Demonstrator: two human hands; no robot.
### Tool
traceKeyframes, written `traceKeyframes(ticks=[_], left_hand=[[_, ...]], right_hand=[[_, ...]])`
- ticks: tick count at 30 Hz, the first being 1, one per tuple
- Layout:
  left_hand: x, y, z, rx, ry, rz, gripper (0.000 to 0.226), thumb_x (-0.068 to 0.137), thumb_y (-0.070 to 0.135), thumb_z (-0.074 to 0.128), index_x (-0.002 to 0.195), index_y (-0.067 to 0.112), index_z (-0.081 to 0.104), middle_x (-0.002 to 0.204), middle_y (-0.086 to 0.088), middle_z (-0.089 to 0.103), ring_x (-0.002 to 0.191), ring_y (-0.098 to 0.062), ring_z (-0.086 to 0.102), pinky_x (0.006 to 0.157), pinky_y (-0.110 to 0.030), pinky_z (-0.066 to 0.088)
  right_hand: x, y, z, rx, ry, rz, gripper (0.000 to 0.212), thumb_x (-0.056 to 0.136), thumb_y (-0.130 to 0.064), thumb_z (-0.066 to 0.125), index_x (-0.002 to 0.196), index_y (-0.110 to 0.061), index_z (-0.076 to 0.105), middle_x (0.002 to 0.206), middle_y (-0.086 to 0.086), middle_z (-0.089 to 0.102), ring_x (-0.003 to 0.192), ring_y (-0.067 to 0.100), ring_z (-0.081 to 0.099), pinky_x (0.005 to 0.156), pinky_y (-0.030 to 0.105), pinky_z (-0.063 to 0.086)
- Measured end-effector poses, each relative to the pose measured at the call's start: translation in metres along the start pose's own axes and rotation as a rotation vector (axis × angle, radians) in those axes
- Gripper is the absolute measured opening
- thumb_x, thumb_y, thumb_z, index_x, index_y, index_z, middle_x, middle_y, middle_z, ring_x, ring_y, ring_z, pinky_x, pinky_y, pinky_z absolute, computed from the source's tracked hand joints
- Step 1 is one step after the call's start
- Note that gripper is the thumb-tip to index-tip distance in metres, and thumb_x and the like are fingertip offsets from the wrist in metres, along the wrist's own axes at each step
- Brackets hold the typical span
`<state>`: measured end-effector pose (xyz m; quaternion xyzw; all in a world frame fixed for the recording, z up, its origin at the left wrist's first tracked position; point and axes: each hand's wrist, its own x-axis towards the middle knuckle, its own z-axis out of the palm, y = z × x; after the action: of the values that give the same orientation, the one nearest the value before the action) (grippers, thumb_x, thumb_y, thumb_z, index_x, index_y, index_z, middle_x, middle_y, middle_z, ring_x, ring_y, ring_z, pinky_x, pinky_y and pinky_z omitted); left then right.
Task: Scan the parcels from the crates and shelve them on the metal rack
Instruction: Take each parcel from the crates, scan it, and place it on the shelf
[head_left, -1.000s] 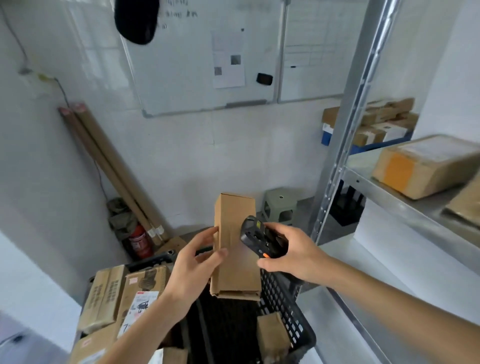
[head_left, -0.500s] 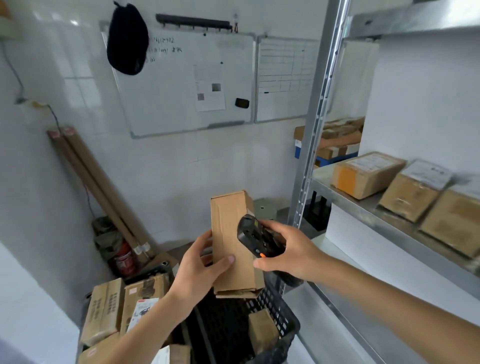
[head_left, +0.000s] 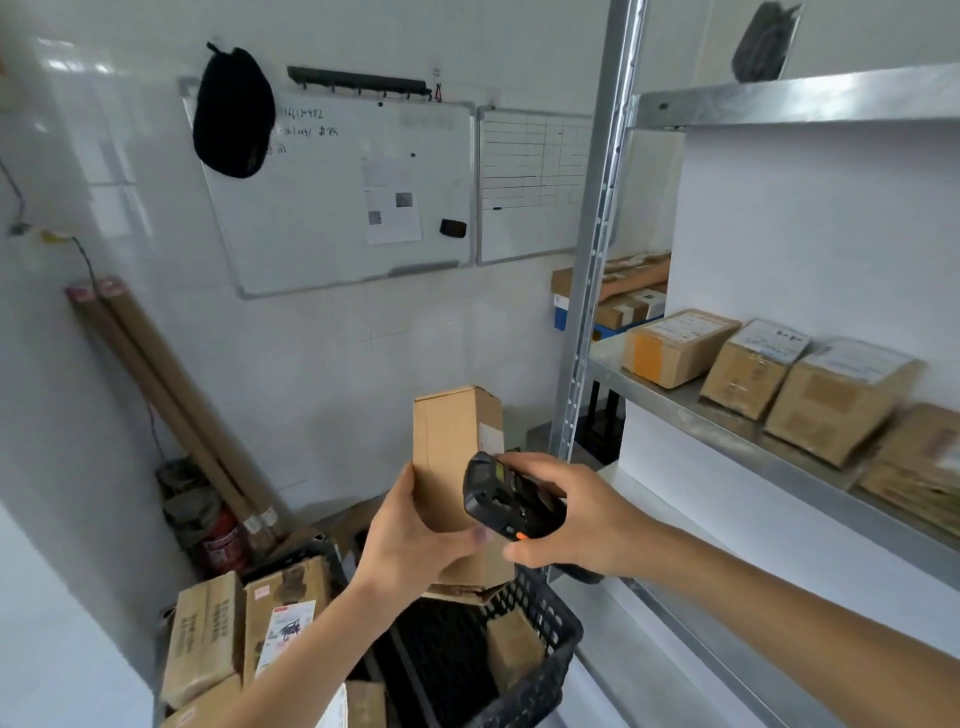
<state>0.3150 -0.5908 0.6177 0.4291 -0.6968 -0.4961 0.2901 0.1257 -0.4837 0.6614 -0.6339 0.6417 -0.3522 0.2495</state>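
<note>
Scanning step: left hand (head_left: 415, 540) clasps the tall parcel (head_left: 457, 457) upright above the black crate (head_left: 530, 649), presumably so a label faces the scanner (head_left: 506, 501), which the right hand (head_left: 576, 519) grips, aimed at it. Metal rack (head_left: 737, 415) shelf, right, already holds parcels.

The right hand (head_left: 576, 525) covers the rear half of the black handheld scanner (head_left: 506, 501), and the scanner in turn hides part of the tall cardboard parcel (head_left: 457, 447), whose lower end sits behind the left hand (head_left: 415, 540); the small pale label on the parcel's side is too blurred to read. The black mesh crate (head_left: 540, 629) is cut off by the bottom edge, and the arms hide part of what lies in it. On the metal rack (head_left: 727, 415), the shelved parcels (head_left: 753, 369) blur toward the right edge, where the last one is cut off, and their labels are illegible.
</note>
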Motion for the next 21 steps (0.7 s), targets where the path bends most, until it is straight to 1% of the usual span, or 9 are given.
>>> traceKeyframes(ticks=[4, 5, 9, 11, 12, 13, 15, 18, 21], left_hand=[[-0.013, 0.005, -0.009, -0.036, -0.080, 0.022, 0.136, 0.039, 0.078, 0.086, 0.152, 0.024, 0.035, 0.132, 0.009, 0.060, 0.119, -0.018, 0.059, 0.100, -0.045, 0.054], [-0.016, 0.007, -0.011, -0.075, -0.096, 0.026, 0.136, 0.037, 0.079, 0.086, 0.151, 0.024, 0.037, 0.130, 0.009, 0.062, 0.117, -0.017, 0.061, 0.099, -0.045, 0.055], [-0.027, 0.015, -0.016, -0.204, -0.172, 0.033, 0.127, 0.050, 0.062, 0.088, 0.158, 0.029, 0.030, 0.132, 0.007, 0.061, 0.117, -0.016, 0.062, 0.102, -0.042, 0.053], [-0.031, 0.019, -0.015, -0.241, -0.195, 0.040, 0.106, 0.064, 0.053, 0.086, 0.155, 0.031, 0.037, 0.127, 0.004, 0.066, 0.110, -0.016, 0.067, 0.089, -0.034, 0.058], [-0.034, 0.022, -0.015, -0.249, -0.203, 0.043, 0.092, 0.071, 0.050, 0.083, 0.152, 0.032, 0.043, 0.121, 0.003, 0.070, 0.105, -0.018, 0.070, 0.082, -0.034, 0.060], [-0.037, 0.024, -0.015, -0.254, -0.212, 0.042, 0.085, 0.073, 0.050, 0.079, 0.150, 0.032, 0.047, 0.116, 0.002, 0.074, 0.103, -0.020, 0.071, 0.082, -0.038, 0.061], [-0.042, 0.027, -0.016, -0.238, -0.234, 0.042, 0.082, 0.072, 0.052, 0.073, 0.149, 0.034, 0.049, 0.115, 0.004, 0.076, 0.105, -0.020, 0.072, 0.093, -0.048, 0.059], [-0.050, 0.031, -0.014, -0.204, -0.285, 0.091, 0.063, 0.090, 0.036, 0.069, 0.149, 0.032, 0.049, 0.119, 0.010, 0.074, 0.111, -0.012, 0.070, 0.103, -0.043, 0.054], [-0.060, 0.034, -0.007, -0.231, -0.322, 0.099, 0.048, 0.099, 0.019, 0.064, 0.145, 0.030, 0.053, 0.118, 0.010, 0.075, 0.110, -0.011, 0.071, 0.099, -0.036, 0.056]], right_hand=[[-0.015, -0.009, -0.006, -0.029, 0.014, 0.014, 0.069, 0.075, -0.025, 0.088, 0.136, -0.039, 0.059, 0.124, -0.020, 0.062, 0.119, 0.005, 0.061, 0.105, 0.036, 0.052], [-0.019, -0.011, -0.009, -0.037, 0.031, 0.021, 0.068, 0.074, -0.027, 0.088, 0.135, -0.039, 0.060, 0.124, -0.021, 0.060, 0.118, 0.004, 0.060, 0.105, 0.036, 0.052], [-0.034, -0.019, -0.016, -0.032, 0.066, 0.063, 0.065, 0.076, -0.024, 0.088, 0.132, -0.041, 0.061, 0.119, -0.020, 0.066, 0.111, 0.002, 0.064, 0.103, 0.035, 0.053], [-0.043, -0.023, -0.018, -0.021, 0.053, 0.065, 0.064, 0.078, -0.020, 0.087, 0.134, -0.040, 0.061, 0.117, -0.017, 0.071, 0.110, 0.004, 0.067, 0.101, 0.032, 0.054], [-0.048, -0.026, -0.019, -0.015, 0.049, 0.061, 0.065, 0.079, -0.019, 0.086, 0.135, -0.039, 0.061, 0.117, -0.017, 0.072, 0.110, 0.005, 0.067, 0.100, 0.029, 0.054], [-0.052, -0.028, -0.019, -0.007, 0.046, 0.058, 0.065, 0.080, -0.017, 0.086, 0.136, -0.039, 0.060, 0.118, -0.017, 0.072, 0.111, 0.004, 0.067, 0.099, 0.026, 0.053], [-0.060, -0.032, -0.021, -0.009, 0.048, 0.060, 0.067, 0.081, -0.016, 0.086, 0.138, -0.038, 0.059, 0.118, -0.020, 0.071, 0.111, 0.002, 0.066, 0.094, 0.018, 0.051], [-0.072, -0.037, -0.024, -0.018, 0.077, 0.071, 0.069, 0.080, -0.016, 0.086, 0.140, -0.037, 0.059, 0.116, -0.021, 0.071, 0.109, 0.002, 0.066, 0.088, 0.012, 0.049], [-0.082, -0.042, -0.026, -0.024, 0.103, 0.066, 0.070, 0.079, -0.016, 0.087, 0.136, -0.043, 0.058, 0.116, -0.021, 0.071, 0.109, 0.002, 0.067, 0.086, 0.010, 0.049]])
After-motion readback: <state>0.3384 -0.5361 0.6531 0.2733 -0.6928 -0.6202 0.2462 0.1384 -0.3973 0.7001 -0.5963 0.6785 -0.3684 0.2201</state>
